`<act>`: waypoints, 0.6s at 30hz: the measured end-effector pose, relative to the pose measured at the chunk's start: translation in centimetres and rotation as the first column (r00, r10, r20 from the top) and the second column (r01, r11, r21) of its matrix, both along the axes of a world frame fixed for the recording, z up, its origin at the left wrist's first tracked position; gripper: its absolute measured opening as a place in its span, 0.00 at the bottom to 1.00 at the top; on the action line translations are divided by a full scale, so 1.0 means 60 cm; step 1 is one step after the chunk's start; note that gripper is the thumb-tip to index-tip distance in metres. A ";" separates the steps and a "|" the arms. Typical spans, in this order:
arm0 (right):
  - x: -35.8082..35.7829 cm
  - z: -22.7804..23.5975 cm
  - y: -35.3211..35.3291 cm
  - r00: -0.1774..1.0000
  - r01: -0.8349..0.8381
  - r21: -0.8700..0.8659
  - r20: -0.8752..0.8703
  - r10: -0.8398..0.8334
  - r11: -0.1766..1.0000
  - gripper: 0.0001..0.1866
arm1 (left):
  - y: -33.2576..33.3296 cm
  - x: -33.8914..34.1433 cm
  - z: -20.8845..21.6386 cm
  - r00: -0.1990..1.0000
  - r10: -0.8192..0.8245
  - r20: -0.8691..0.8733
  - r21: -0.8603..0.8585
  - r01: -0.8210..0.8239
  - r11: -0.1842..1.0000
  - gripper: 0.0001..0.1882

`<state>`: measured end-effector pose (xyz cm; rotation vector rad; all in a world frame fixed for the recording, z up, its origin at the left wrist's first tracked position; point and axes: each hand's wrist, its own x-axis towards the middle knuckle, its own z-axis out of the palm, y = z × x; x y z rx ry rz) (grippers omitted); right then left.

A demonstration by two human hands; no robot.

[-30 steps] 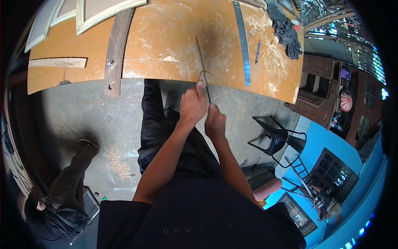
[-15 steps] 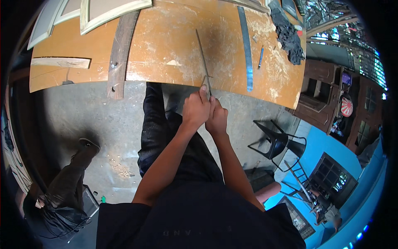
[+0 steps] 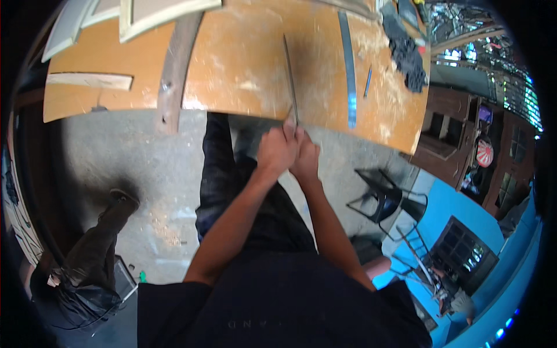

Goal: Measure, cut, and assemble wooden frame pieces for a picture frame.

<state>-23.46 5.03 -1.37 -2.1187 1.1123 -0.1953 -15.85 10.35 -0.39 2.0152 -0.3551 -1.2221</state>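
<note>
A long, thin, dark strip (image 3: 290, 72), narrowing toward its far end, points away from me over the tabletop (image 3: 238, 64). I cannot tell whether it is a rod or a blade seen edge-on. My left hand (image 3: 277, 149) is closed near the strip's near end, its thumb stretched forward along it. Pressed against it on the right, my right hand (image 3: 306, 155) is closed too, with its fingers curled. What sits inside the two grips is mostly hidden. Both hands are just off the table's near edge.
A dark wooden plank (image 3: 174, 69) crosses the tabletop, near a short pale board (image 3: 93, 80) and pale frames (image 3: 130, 29). To the right are a dark metal strip (image 3: 348, 69), a blue pencil (image 3: 368, 81) and black cloth (image 3: 406, 58). A black chair (image 3: 383, 197) stands right; another person's leg (image 3: 104, 232) shows left.
My hands have drawn slightly closer to me and shifted a little right relative to the view. The strip's far tip has moved up and right in the picture. Both hands stay closed together.
</note>
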 end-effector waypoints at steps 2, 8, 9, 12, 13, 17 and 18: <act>-0.021 -0.006 0.012 0.997 0.008 -0.091 -0.077 -0.016 0.996 0.17 | -0.012 0.010 -0.008 1.000 0.024 -0.004 0.010 -0.024 1.000 0.32; -0.190 0.002 0.110 0.988 0.027 -0.110 -0.149 -0.043 0.994 0.21 | -0.009 0.006 -0.014 0.995 0.099 0.006 -0.027 -0.099 0.995 0.32; -0.213 0.012 0.117 0.987 0.024 -0.110 -0.153 -0.041 0.994 0.21 | -0.011 0.007 -0.013 0.995 0.101 0.002 -0.026 -0.101 0.995 0.32; -0.225 0.015 0.115 0.960 0.013 0.042 -0.279 0.000 0.999 0.06 | -0.010 0.009 -0.007 0.995 0.086 -0.042 -0.012 -0.086 0.996 0.31; -0.191 -0.002 0.097 0.973 -0.083 -0.064 -0.219 0.067 0.994 0.05 | -0.008 0.008 -0.005 0.997 0.077 -0.029 -0.032 -0.078 0.996 0.31; -0.076 -0.017 0.035 0.997 0.023 -0.069 -0.073 -0.028 0.997 0.17 | -0.020 0.020 -0.001 0.994 0.107 -0.025 -0.045 -0.108 0.993 0.31; -0.072 -0.016 0.029 0.995 0.070 -0.038 -0.066 -0.072 0.997 0.20 | -0.027 0.024 -0.004 0.994 0.106 -0.020 -0.051 -0.107 0.993 0.31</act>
